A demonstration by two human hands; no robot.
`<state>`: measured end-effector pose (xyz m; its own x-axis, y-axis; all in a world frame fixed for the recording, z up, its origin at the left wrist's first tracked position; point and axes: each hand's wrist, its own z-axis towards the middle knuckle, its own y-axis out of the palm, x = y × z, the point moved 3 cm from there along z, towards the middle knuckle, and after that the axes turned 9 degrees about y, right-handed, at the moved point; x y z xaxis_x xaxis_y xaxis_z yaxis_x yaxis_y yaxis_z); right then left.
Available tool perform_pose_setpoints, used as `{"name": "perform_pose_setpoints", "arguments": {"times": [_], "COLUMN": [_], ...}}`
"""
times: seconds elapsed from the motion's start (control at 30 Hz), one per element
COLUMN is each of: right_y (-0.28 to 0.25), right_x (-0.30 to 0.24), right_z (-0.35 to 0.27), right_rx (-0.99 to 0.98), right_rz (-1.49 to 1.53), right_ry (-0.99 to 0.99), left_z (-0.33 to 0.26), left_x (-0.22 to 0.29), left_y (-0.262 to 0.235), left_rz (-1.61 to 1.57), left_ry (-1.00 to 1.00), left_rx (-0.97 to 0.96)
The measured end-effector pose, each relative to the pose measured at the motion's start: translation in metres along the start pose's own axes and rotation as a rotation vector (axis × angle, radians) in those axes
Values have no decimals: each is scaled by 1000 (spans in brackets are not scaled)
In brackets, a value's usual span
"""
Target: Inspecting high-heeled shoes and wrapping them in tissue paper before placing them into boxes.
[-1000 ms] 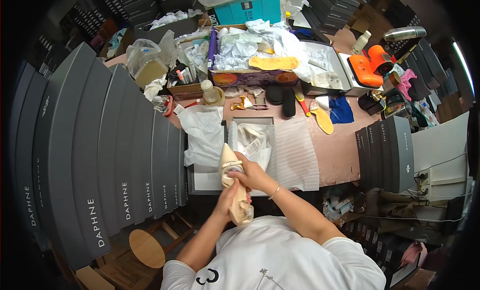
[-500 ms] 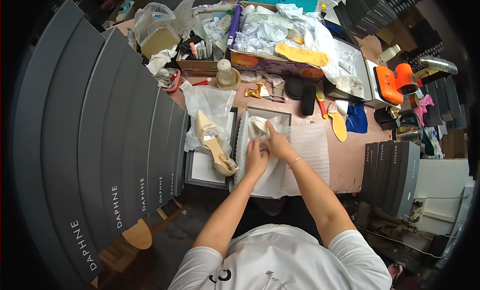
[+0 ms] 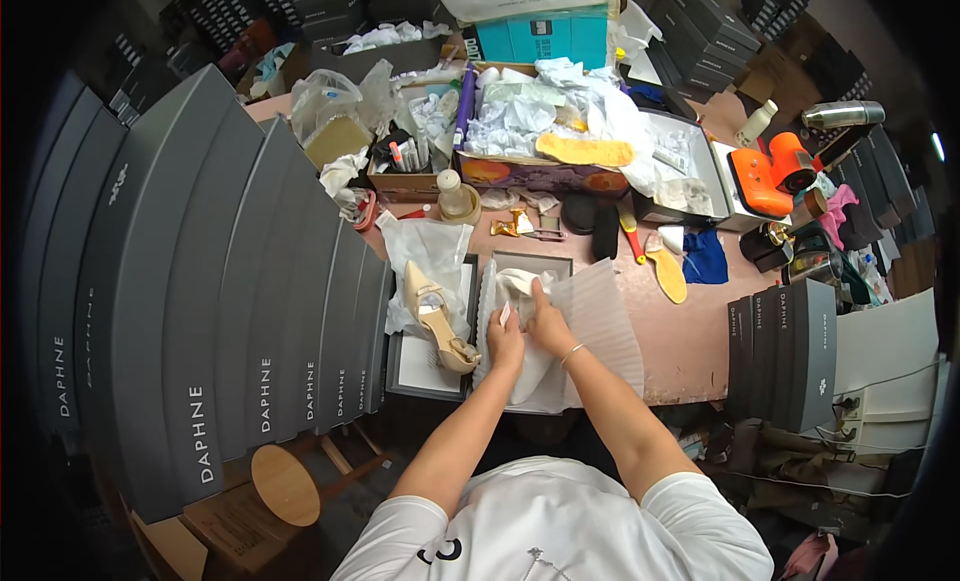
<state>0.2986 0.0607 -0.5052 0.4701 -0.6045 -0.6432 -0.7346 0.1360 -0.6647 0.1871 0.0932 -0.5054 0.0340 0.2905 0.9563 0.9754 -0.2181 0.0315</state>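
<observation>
My left hand [image 3: 506,343] is closed, with a small white slip [image 3: 505,314] standing out between thumb and fingers. Close beside it, my right hand [image 3: 547,326] is closed on a soft white wrapping [image 3: 516,281]; what is inside, if anything, is hidden. Both hands are over a grey shoebox [image 3: 556,264] lined with ribbed white foam sheet [image 3: 606,311]. Left of them a beige pointed shoe [image 3: 432,306] with an ankle strap lies tilted across white tissue paper [image 3: 430,243] and the box lid [image 3: 415,359].
Tall stacks of grey shoeboxes [image 3: 240,301] border the left side; a shorter stack [image 3: 785,351] is at the right. Behind are a carton [image 3: 545,176] heaped with crumpled paper, a yellow insole [image 3: 667,271], a red-handled brush [image 3: 632,236], a blue cloth [image 3: 706,258] and an orange device [image 3: 760,186].
The white slip has come into sight in my left hand. My right hand has shifted slightly on the wrapping. The whole view has tilted, showing more of the back.
</observation>
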Motion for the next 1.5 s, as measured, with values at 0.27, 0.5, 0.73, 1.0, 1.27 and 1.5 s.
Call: {"name": "perform_pose_setpoints", "arguments": {"times": [0.27,0.5,0.73,1.0,1.27,1.5], "right_y": [-151,-127,-141,-133,-168,-96], "right_x": [-56,-84,-109,-161,-181,-98], "right_z": [-71,-120,-172,-153,-150,-190], "right_rx": [324,665,132,-253,247,-390], "right_rz": [274,267,-44,453,434,617], "right_ry": [-181,-373,-686,-333,-356,101], "left_z": [-17,-110,-76,-76,-59,-54], "left_x": [-1,86,95,86,116,131], "left_y": [-14,-7,-108,-78,-74,-68], "left_rz": [14,-674,-545,-886,-706,-635], "left_ry": [-96,-357,-266,-375,-435,-310], "left_rx": [-196,-484,-842,-842,-520,-330]}}
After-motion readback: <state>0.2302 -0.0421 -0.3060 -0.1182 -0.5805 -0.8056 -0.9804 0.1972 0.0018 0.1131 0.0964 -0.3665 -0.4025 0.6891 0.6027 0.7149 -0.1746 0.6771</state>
